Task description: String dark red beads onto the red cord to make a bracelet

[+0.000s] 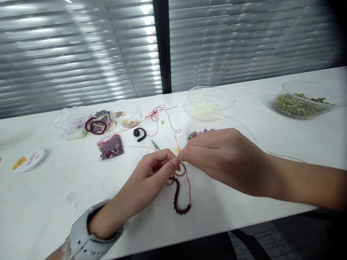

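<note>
My left hand [151,177], a pale grey watch [90,231] on its wrist, is closed in a pinch with thumb and index finger together. My right hand [225,162] meets it fingertip to fingertip, also pinching. Red thread [189,184] runs into the pinch; the exact spot held is hidden by fingers. Below hangs or lies a curved strand of dark red beads [176,196], its upper end near my left fingers. Scissors [155,145] lie under the hands, blades pointing away, their coppery handle loops partly covered.
Behind my right hand stands a clear bowl of mixed beads [193,134]. Further back are a clear tub [204,108], a tangle of red thread [154,113], a black earpiece [140,134], a bag of dark red beads [111,147] and bracelets [96,126]. A spool [29,160] lies left, a green-filled container [300,104] right.
</note>
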`<state>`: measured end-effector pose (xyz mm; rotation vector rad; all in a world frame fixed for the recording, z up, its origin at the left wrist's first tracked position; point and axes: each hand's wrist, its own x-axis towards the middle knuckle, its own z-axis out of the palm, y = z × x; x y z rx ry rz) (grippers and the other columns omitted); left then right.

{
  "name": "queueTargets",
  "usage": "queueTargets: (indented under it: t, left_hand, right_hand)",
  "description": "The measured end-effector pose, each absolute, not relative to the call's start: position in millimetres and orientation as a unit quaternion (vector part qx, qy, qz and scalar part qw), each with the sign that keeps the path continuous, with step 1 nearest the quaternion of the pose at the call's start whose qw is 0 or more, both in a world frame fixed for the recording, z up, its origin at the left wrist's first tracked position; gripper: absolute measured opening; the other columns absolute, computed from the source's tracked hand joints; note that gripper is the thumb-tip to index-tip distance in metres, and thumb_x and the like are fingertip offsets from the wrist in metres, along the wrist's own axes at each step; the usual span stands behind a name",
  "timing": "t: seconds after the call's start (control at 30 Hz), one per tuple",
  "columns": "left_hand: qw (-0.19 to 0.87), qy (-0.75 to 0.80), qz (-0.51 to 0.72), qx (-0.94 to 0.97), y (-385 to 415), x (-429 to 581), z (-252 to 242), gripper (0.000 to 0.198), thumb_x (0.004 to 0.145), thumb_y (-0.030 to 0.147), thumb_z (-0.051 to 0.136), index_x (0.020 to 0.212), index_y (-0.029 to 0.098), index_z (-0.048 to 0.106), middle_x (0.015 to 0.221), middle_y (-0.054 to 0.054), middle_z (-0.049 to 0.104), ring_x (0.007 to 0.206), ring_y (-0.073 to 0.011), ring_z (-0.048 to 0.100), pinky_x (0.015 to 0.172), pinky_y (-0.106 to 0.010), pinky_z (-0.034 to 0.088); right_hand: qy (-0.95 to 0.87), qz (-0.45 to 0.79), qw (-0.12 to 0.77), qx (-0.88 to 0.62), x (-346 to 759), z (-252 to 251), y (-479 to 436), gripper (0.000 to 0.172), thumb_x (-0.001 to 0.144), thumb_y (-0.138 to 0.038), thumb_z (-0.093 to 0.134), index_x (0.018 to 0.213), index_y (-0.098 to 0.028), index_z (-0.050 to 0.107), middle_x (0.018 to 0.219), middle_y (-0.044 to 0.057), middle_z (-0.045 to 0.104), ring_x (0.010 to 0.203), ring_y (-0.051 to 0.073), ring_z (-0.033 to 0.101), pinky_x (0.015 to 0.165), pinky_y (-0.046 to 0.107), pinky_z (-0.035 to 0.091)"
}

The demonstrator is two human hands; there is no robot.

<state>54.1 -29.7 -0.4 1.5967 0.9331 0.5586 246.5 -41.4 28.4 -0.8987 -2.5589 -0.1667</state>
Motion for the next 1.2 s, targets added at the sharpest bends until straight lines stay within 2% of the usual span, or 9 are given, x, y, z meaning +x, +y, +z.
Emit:
queueTargets:
  t: [0.13,0.3,0.37,0.53,0.63,0.77,0.93,1.07,1.2]
  left_hand:
    - [0.545,0.403,0.281,0.679,-31,54,1,0.021,0.089,0.037,0.050,0.077,0.020,0.054,0.072,0.002,0.053,0.069,-0.0117,0.050,0.060,-0.022,0.043]
    - [0.499,0.410,0.348,0.679,-32,53,5,0.017,0.091,0.034,0.050,0.100,0.023,0.058,0.092,0.001,0.061,0.090,-0.0133,0.057,0.079,-0.022,0.045]
    - [0.500,0.394,0.345,0.690,-31,53,6,0.018,0.092,0.033,0.048,0.098,0.022,0.061,0.095,0.000,0.064,0.093,-0.0132,0.058,0.081,-0.022,0.044]
    - [0.530,0.356,0.337,0.692,-30,52,3,0.013,0.091,0.028,0.053,0.097,0.022,0.062,0.092,0.001,0.066,0.087,-0.0127,0.060,0.076,-0.022,0.046]
    - [0.543,0.355,0.341,0.681,-28,50,0,0.011,0.088,0.028,0.057,0.096,0.022,0.061,0.085,0.000,0.066,0.083,-0.0136,0.060,0.074,-0.024,0.046]
    - [0.533,0.365,0.330,0.688,-27,50,-2,0.008,0.086,0.028,0.060,0.085,0.021,0.064,0.081,0.000,0.067,0.078,-0.0143,0.059,0.073,-0.026,0.046]
    - [0.513,0.410,0.362,0.662,-26,52,-1,0.010,0.086,0.028,0.059,0.083,0.021,0.065,0.084,0.000,0.068,0.080,-0.0139,0.060,0.074,-0.024,0.046]
    - [0.484,0.430,0.394,0.652,-25,53,-1,0.010,0.085,0.028,0.061,0.080,0.020,0.065,0.081,0.001,0.066,0.081,-0.0129,0.059,0.074,-0.022,0.046]
    - [0.500,0.430,0.397,0.638,-25,53,-4,0.009,0.085,0.028,0.062,0.080,0.021,0.065,0.081,0.002,0.065,0.078,-0.0109,0.058,0.071,-0.019,0.045]
  right_hand:
    - [-0.912,-0.078,0.231,-0.331,247,30,-44,0.014,0.081,-0.006,0.049,0.077,-0.018,0.056,0.055,-0.005,0.049,0.048,0.008,0.040,0.048,0.022,0.030]
    - [-0.915,-0.075,0.229,-0.324,247,30,-43,0.015,0.082,-0.005,0.048,0.073,-0.016,0.053,0.058,-0.004,0.054,0.051,0.009,0.046,0.050,0.022,0.033]
    - [-0.912,-0.057,0.237,-0.331,246,30,-43,0.015,0.082,-0.004,0.048,0.075,-0.016,0.054,0.059,-0.004,0.054,0.052,0.009,0.046,0.050,0.021,0.034]
    - [-0.898,-0.064,0.292,-0.322,243,29,-44,0.018,0.084,-0.004,0.046,0.084,-0.017,0.059,0.066,-0.003,0.060,0.059,0.008,0.051,0.052,0.020,0.035]
    - [-0.888,-0.086,0.310,-0.329,242,30,-46,0.021,0.086,-0.005,0.046,0.079,-0.017,0.061,0.067,-0.003,0.062,0.062,0.008,0.054,0.052,0.021,0.035]
    - [-0.871,-0.107,0.332,-0.345,242,31,-46,0.017,0.085,-0.008,0.050,0.077,-0.017,0.062,0.066,-0.004,0.063,0.063,0.009,0.056,0.052,0.021,0.035]
    - [-0.874,-0.132,0.297,-0.361,245,33,-43,0.016,0.085,-0.009,0.050,0.081,-0.017,0.063,0.072,-0.003,0.066,0.067,0.011,0.058,0.055,0.022,0.037]
    - [-0.854,-0.160,0.258,-0.423,255,43,-34,0.015,0.086,-0.012,0.049,0.085,-0.016,0.064,0.079,0.002,0.066,0.072,0.016,0.060,0.058,0.026,0.038]
    - [-0.852,-0.117,0.145,-0.489,272,47,-18,0.012,0.079,-0.016,0.055,0.075,-0.017,0.066,0.070,0.003,0.065,0.060,0.015,0.056,0.054,0.027,0.033]
